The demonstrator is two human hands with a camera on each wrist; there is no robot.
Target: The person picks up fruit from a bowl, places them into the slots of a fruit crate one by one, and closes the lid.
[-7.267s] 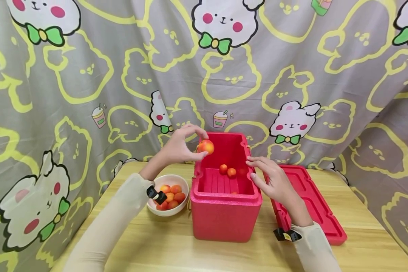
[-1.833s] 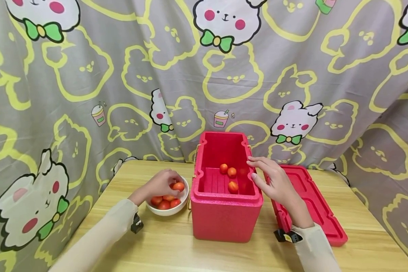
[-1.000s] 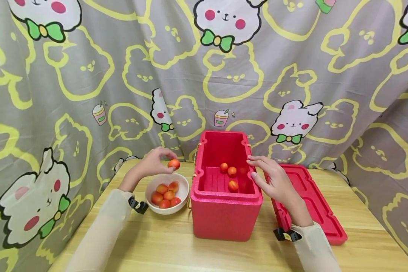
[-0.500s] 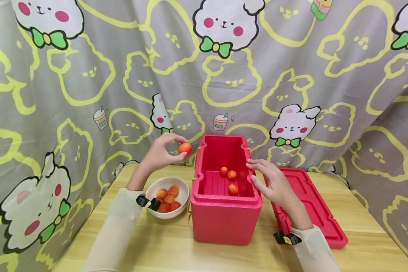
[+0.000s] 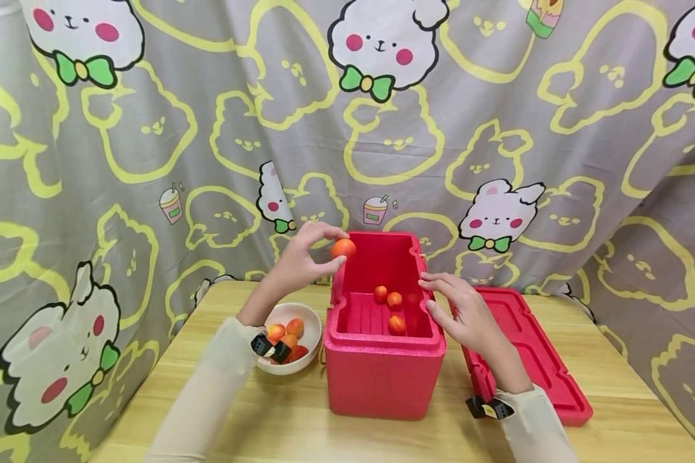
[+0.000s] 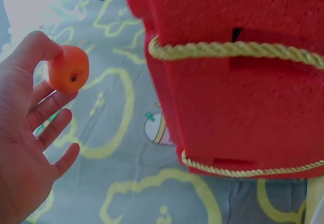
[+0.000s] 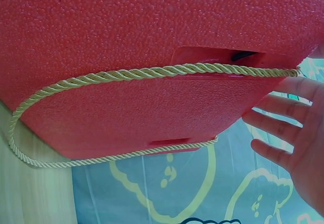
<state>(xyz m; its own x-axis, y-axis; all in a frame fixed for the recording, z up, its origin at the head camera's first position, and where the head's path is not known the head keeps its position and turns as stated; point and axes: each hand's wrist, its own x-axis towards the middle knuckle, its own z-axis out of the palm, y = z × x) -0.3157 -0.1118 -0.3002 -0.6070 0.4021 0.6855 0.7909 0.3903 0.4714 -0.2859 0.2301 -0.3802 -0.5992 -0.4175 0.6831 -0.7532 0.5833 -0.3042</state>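
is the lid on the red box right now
No, the lid lies flat on the table to the right of the open box, with fruit visible inside.

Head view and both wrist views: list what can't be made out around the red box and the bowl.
- Bowl, head view: left sleeve and wrist camera hide part of its fruit, so no count.
- Red box, head view: near wall hides the front floor.
- Right hand, right wrist view: cut off by the frame edge; contact with the box unclear.
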